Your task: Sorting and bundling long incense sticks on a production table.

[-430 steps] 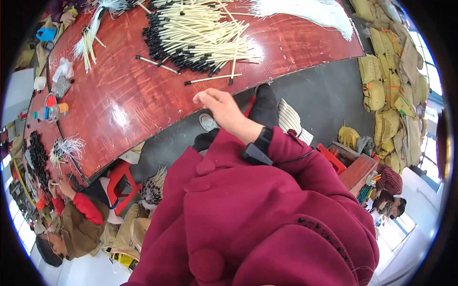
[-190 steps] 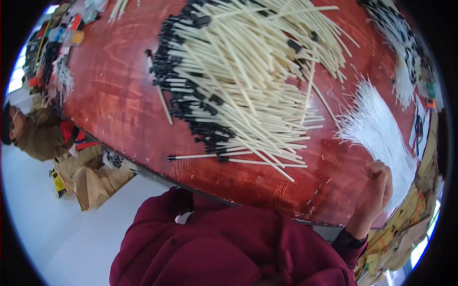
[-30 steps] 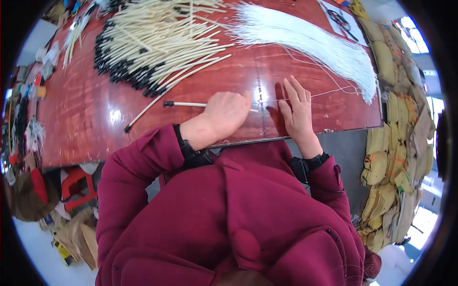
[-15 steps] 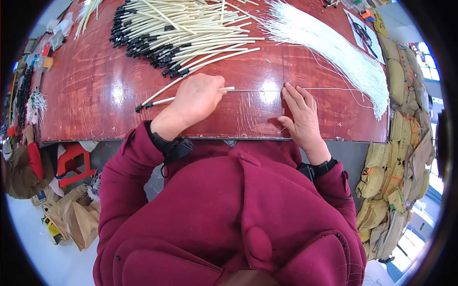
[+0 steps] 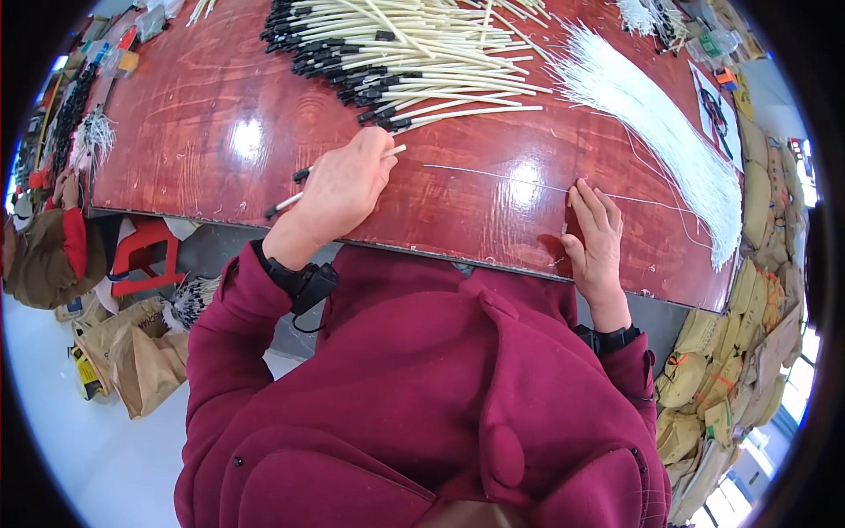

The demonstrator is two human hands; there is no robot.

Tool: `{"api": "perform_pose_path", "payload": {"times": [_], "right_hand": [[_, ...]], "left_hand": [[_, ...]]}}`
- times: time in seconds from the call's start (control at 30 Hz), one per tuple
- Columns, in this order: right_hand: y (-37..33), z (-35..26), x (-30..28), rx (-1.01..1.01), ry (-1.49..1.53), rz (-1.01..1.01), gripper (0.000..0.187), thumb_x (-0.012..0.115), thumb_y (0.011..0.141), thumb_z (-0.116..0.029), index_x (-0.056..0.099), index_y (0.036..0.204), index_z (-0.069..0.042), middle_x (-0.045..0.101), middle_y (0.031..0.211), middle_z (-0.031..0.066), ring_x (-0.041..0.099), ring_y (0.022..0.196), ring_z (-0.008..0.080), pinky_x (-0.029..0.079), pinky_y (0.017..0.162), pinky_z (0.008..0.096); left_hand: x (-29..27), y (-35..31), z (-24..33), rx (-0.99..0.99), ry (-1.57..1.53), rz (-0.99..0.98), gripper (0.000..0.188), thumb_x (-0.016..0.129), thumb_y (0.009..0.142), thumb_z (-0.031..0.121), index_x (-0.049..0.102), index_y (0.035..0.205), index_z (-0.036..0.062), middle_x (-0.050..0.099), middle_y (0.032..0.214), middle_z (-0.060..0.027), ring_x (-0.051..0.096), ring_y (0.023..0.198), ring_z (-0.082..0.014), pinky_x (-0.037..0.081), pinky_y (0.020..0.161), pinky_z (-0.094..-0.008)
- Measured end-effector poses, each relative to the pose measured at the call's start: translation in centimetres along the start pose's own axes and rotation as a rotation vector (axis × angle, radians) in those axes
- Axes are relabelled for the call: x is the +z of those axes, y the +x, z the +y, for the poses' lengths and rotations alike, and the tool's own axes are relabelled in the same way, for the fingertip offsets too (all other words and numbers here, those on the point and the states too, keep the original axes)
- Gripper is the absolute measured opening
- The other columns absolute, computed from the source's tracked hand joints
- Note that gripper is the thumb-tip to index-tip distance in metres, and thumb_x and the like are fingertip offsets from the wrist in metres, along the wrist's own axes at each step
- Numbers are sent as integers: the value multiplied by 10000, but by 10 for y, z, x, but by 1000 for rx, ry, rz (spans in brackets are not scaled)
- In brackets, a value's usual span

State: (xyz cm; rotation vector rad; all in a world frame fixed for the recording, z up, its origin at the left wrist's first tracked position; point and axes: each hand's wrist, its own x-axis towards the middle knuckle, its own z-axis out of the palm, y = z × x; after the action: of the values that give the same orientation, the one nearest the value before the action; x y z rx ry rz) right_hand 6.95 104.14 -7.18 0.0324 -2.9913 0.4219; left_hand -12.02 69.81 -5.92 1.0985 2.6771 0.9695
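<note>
Red counter (image 5: 211, 132): left hand (image 5: 339, 189) clamped on black-tipped stick (image 5: 290, 201); right hand (image 5: 597, 236) flat, fingers pinning thin white wire (image 5: 502, 179).

The left hand (image 5: 341, 187) is loosely curled, knuckles up, its forearm running down toward seven o'clock. The right hand (image 5: 597, 239) lies flat, fingers (image 5: 591, 201) pointing toward twelve o'clock.

Two hands are at the table: the left hand (image 5: 339, 189) and the right hand (image 5: 594, 238). One black-tipped cream stick (image 5: 295, 199) lies apart under the left hand, and one thin white wire (image 5: 493, 174) is stretched alone. One pile of black-tipped sticks (image 5: 414, 53) (too many to count), one sheaf of white wires (image 5: 656, 132), one red stool (image 5: 141, 260).
</note>
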Motion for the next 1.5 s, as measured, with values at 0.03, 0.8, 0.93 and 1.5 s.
{"api": "perform_pose_path", "payload": {"times": [0.03, 0.8, 0.93, 1.5], "right_hand": [[0, 0, 0, -4, 5, 16, 648, 552, 986, -493, 541, 1462, -53, 489, 1540, 115, 421, 1382, 370, 326, 1152, 488], [0, 0, 2, 28, 46, 19, 619, 599, 969, -446, 554, 1453, -62, 496, 1538, 104, 419, 1396, 346, 303, 1164, 485], [0, -1, 0, 34, 26, -2, 641, 589, 972, -466, 548, 1460, -52, 488, 1544, 116, 418, 1400, 354, 305, 1177, 473], [15, -23, 5, -92, 7, -60, 775, 634, 929, -521, 488, 1487, -4, 421, 1579, 154, 385, 1414, 386, 279, 1171, 507]], "left_hand": [[1, -3, -2, -5, 1, 2, 261, 638, 992, 266, 541, 1140, 75, 666, 917, -164, 662, 799, -413, 518, 681, -506], [17, -6, -2, 162, 41, 17, 122, 706, 907, 58, 676, 1023, 35, 604, 963, -96, 652, 858, -302, 523, 722, -396], [16, -6, 0, 153, 40, -1, 124, 709, 900, 54, 677, 1018, 38, 605, 957, -91, 650, 856, -303, 522, 722, -399], [63, 38, 45, 363, 234, -118, 117, 600, 851, 135, 650, 935, 70, 625, 940, -92, 639, 908, -284, 534, 793, -404]]}}
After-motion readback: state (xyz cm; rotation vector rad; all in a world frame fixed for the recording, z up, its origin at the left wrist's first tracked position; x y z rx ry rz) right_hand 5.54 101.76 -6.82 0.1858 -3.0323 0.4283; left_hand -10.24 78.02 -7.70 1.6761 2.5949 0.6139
